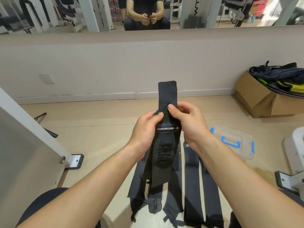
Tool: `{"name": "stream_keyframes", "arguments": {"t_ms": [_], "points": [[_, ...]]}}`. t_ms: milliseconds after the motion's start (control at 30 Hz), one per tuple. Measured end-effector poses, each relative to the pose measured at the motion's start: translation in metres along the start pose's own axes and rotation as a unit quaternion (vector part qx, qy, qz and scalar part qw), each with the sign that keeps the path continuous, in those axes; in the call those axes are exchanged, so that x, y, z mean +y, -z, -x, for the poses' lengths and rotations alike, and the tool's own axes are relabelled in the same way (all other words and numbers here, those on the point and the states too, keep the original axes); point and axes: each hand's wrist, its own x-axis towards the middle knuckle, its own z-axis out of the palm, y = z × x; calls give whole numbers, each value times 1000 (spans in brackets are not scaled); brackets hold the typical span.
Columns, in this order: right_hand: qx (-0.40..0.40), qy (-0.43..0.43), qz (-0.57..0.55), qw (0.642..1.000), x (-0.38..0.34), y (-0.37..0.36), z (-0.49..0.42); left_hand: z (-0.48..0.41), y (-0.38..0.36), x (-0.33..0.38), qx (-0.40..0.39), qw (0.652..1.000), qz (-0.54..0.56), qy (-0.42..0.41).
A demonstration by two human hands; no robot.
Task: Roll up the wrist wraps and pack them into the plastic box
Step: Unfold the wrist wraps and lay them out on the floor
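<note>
- The left hand (144,129) and right hand (189,124) hold 1 black wrist wrap (167,91) upright between them. Thumbs and fingers pinch it near its upper end, and the rest hangs down.
- Step in hand, as I judge it: starting the roll, with no coil formed yet.
- Several other wraps (191,195) lie flat and unrolled on the pale surface (111,219) below.
- The plastic box (243,137) sits on the floor (98,116) to the right, lid on, apart from both hands.
- Next calls for folding the top end over tightly and winding downward, edges aligned.
</note>
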Motion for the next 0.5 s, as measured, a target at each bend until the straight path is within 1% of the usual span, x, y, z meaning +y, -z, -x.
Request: {"name": "stream_keyframes", "arguments": {"t_ms": [67,167,267,333,400,433,500], "points": [[-10,-18,-6,1000,1,-1,1,-1,3,3,13,1000,-16,-6],[-25,-18,-25,999,1,-6,4,-4,10,9,5,996,-61,-63],[-13,-23,-71,997,0,-11,6,-5,14,12,1,996,-37,-80],[-33,-55,-98,993,3,-12,7,-6,15,11,11,996,-23,-81],[-85,-79,-52,992,7,-11,12,-8,17,12,39,997,-16,-71],[-105,-77,-23,991,9,-10,15,-8,19,13,57,996,-8,-65],[-96,-63,4,993,13,-14,19,-11,22,12,88,995,31,-41]]}}
